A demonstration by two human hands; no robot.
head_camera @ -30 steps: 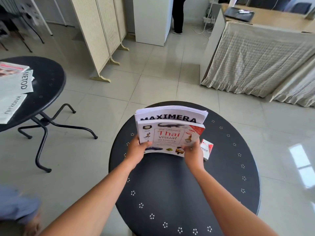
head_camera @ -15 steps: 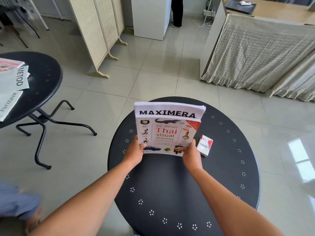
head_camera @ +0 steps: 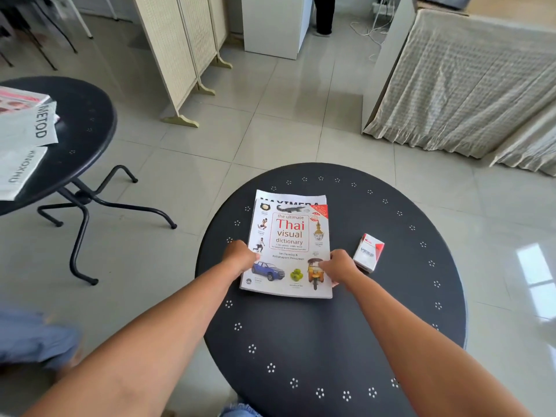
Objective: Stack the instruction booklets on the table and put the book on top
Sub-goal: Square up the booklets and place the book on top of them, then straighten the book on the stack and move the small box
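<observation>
The Thai visual dictionary book (head_camera: 288,236) lies flat on top of the white instruction booklets (head_camera: 301,197), whose MAXIMERA heading peeks out behind it. The pile rests on the round black table (head_camera: 331,332). My left hand (head_camera: 240,255) grips the pile's left edge with its fingers curled under. My right hand (head_camera: 338,266) holds the lower right edge, thumb on the cover.
A small red and white VESS box (head_camera: 368,252) stands right of the pile, close to my right hand. A second black table (head_camera: 87,127) at the left carries more booklets (head_camera: 24,136). A folding screen (head_camera: 183,52) and a cloth-covered desk (head_camera: 469,79) stand beyond.
The pile was held upright on its lower edge; both hands have laid it down flat on the table, book face up.
</observation>
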